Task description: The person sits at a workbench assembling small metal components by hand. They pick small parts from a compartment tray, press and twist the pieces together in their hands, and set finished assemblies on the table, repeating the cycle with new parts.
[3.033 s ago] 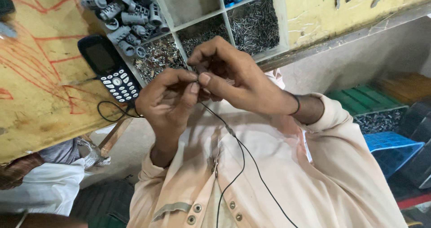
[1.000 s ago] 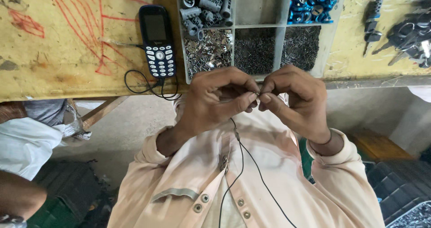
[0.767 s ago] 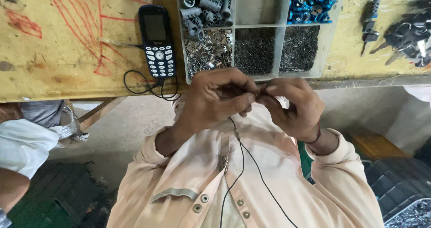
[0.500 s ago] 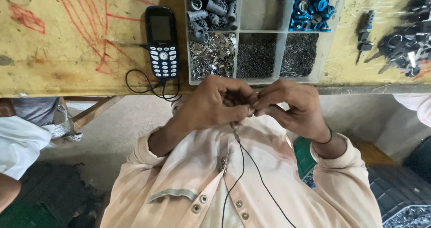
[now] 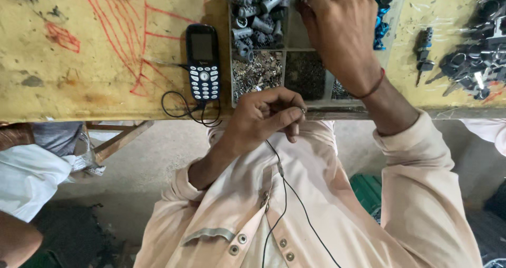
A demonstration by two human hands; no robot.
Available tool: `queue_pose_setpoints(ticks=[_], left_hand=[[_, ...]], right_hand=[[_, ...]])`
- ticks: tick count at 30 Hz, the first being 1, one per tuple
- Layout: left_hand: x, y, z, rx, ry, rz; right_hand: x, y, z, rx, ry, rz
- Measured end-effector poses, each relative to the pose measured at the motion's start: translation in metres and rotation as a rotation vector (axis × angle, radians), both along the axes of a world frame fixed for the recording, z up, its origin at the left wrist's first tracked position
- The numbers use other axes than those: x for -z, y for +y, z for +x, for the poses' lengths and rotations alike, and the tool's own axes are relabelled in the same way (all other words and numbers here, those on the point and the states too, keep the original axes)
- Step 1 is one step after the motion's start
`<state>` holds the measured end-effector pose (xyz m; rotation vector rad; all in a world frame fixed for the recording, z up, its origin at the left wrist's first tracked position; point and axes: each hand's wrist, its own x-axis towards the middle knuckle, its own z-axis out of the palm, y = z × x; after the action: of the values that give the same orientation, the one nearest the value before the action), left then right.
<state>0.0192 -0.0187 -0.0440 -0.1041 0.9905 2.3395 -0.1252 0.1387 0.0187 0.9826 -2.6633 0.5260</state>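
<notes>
While my left hand (image 5: 263,117) pinches a small ring (image 5: 302,109) at the bench edge (image 5: 105,115), my right hand (image 5: 337,30) reaches into the parts tray (image 5: 311,104) — grip hidden.

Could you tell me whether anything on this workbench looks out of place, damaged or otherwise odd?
Mostly cosmetic oddities: the yellow benchtop is scrawled with red marker lines and stained. A keypad phone lies beside the parts tray, its black cable looping over the bench edge. Nothing looks spilled or broken.
</notes>
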Motion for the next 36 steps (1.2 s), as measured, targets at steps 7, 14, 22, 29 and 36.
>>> queue_pose_setpoints(ticks=[7, 14, 22, 29, 36], left_hand=[[-0.003, -0.003, -0.01, -0.038, -0.008, 0.016], [-0.02, 0.003, -0.005, 0.003, -0.004, -0.262], [-0.026, 0.003, -0.001, -0.006, -0.012, -0.345], [-0.02, 0.01, 0.002, -0.054, 0.072, -0.339], [-0.015, 0.03, 0.014, -0.252, 0.385, -0.39]], right_hand=[[0.004, 0.068, 0.074, 0.189, -1.371, -0.716], [0.006, 0.063, 0.116, 0.034, -0.596, -0.366], [-0.006, 0.069, 0.118, -0.091, -0.467, -0.244], [-0.011, 0.074, 0.119, -0.102, -0.349, -0.131], [-0.039, 0.045, 0.102, 0.078, -0.743, -0.299]])
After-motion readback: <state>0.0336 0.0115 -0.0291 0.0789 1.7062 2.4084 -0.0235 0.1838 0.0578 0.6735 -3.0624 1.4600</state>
